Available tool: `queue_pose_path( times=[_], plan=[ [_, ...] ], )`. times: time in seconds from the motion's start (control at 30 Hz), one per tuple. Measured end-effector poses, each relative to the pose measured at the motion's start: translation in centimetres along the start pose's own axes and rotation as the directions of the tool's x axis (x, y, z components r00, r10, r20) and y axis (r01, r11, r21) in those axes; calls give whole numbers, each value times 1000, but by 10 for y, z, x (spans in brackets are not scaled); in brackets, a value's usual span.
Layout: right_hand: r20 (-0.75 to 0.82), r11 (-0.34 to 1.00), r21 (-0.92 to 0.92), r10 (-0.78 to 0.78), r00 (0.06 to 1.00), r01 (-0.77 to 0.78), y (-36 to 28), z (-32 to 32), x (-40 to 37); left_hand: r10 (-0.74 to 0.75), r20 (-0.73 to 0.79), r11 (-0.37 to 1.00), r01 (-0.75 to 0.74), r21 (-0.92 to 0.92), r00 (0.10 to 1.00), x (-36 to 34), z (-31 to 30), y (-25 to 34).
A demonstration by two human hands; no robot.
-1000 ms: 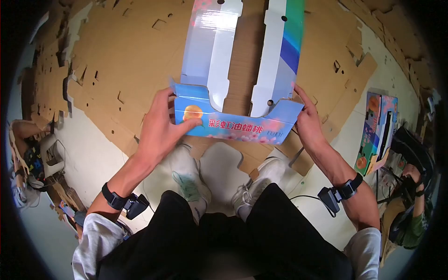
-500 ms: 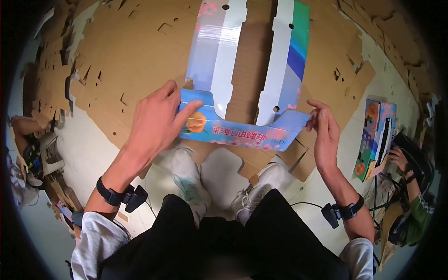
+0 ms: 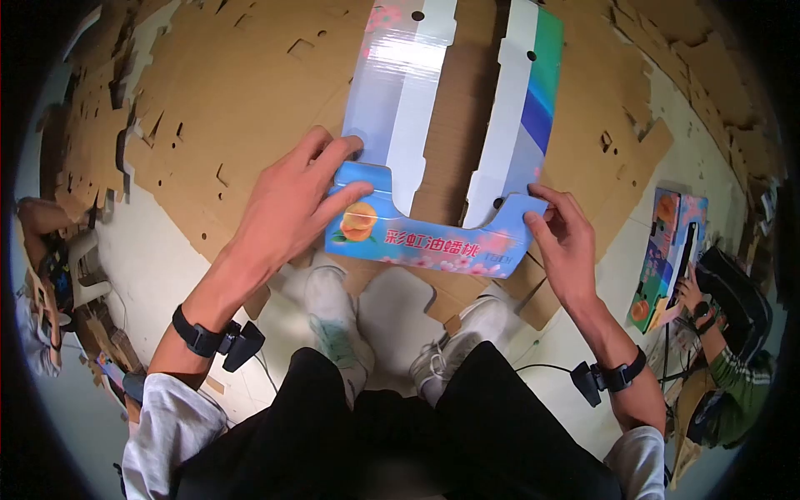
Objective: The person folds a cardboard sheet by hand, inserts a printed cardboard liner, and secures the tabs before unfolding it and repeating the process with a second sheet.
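A printed cardboard peach box (image 3: 433,240) stands before me, its blue front panel bearing a peach picture and red characters. Two white top flaps lie along its sides, with a long brown gap between them. My left hand (image 3: 287,200) grips the front left corner, thumb on the outer face of the panel and fingers at the side wall. At the front right corner, my right hand (image 3: 568,246) pinches the raised end of the same panel between thumb and fingers. The panel's upper edge dips in a wide cutout between my hands.
Flattened brown cardboard (image 3: 250,100) covers the floor under the box. To the right, another person's hand (image 3: 688,292) touches a similar printed box (image 3: 667,250). Cardboard pieces and another person's arm (image 3: 42,221) show at the left. My white shoes (image 3: 333,317) are just below the box.
My right thumb and fingers have closed onto the right corner of the front panel. My left fingers have shifted up along the side wall. The box has moved slightly right in view.
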State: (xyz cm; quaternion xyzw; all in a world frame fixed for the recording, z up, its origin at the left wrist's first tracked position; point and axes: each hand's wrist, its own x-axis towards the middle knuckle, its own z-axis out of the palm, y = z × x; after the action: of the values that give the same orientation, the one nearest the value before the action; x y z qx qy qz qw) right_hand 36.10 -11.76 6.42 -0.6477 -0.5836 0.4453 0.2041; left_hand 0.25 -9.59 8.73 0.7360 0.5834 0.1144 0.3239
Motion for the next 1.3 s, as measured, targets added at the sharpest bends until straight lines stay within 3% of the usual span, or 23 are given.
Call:
queue_pose_path(
  times=[0.2, 0.3, 0.4, 0.5, 0.6, 0.7, 0.8, 0.9, 1.0, 1.1, 1.2, 1.23, 1.3],
  plan=[
    [26, 980, 188, 65, 998, -68, 18, 6, 3, 84, -134, 996, -84, 6, 987, -2, 26, -24],
    [37, 968, 238, 74, 997, -80, 21, 8, 10, 46, -214, 998, -52, -24, 976, -6, 21, -15],
    [42, 964, 254, 65, 997, -73, 24, 8, 12, 211, -235, 976, -192, 98, 949, -6, 21, -20],
    [40, 977, 213, 13, 999, -22, 27, 9, 12, 392, -164, 910, -355, 215, 905, -5, 23, -30],
    [52, 972, 225, 53, 997, -63, 28, 10, 14, 386, -183, 919, -360, 161, 904, -4, 24, -34],
    [45, 990, 135, 40, 998, -46, 24, 13, 20, 230, -131, 971, -236, -34, 964, 2, 26, -32],
    [49, 992, 122, -34, 998, 27, 29, 12, 25, 23, 11, 989, -21, -149, 1000, 8, 19, -22],
    [49, 997, 46, -57, 997, 54, 28, 10, 25, -67, 187, 964, 112, -239, 980, 9, 8, -18],
    [14, 985, -103, -141, 990, 141, 12, 8, 22, 17, 145, 1000, -13, -25, 989, 6, 14, -24],
    [14, 767, -478, -482, 876, 429, -8, 6, 26, 32, -64, 976, -18, 216, 997, 1, 31, -19],
    [311, 430, -539, -697, 646, 724, -30, 4, 48, 248, -291, 894, -103, 437, 924, 11, 42, -22],
    [362, 402, -501, -707, 608, 766, -32, 10, 54, 376, -165, 846, -266, 462, 912, 16, 38, -20],
    [458, 340, -416, -723, 517, 843, -26, 35, 64, 594, 95, 690, -567, 450, 799, 25, 28, -16]
  ],
)
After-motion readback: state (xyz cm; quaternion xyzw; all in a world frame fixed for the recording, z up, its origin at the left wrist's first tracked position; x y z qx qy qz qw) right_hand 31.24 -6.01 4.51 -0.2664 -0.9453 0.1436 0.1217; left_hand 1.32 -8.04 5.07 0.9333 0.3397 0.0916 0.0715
